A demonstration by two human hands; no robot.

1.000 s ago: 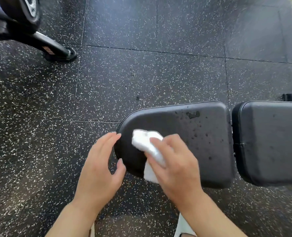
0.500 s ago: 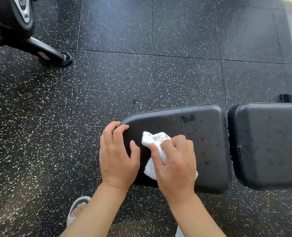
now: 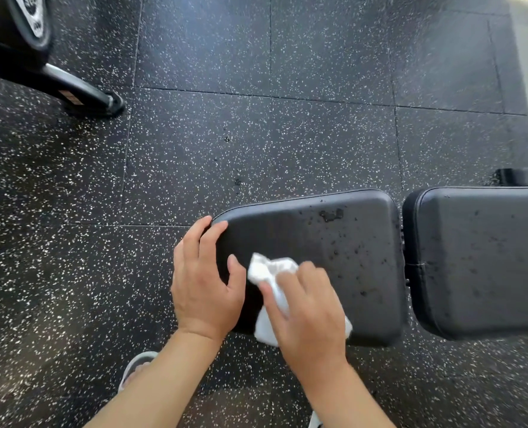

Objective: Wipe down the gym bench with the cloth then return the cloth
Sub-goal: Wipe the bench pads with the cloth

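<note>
Since a second ago, the left hand had come to rest on the gym bench pad's 9 o'clock end, fingers relaxed over its edge. At 6 o'clock, the right hand gripped the bunched white cloth against the droplet-spotted pad, above speckled black rubber floor.

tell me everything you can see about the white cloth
The white cloth is a small, soft, crumpled rag, bunched rather than folded. It lies on the near left part of the dark padded seat pad of the gym bench. The right hand grips it, fingers curled over its middle, so one wad sticks out toward the left hand and a flap hangs past the pad's near edge. The left hand rests on the pad's end, its thumb close to the cloth. Droplets lie on the pad further right.
</note>
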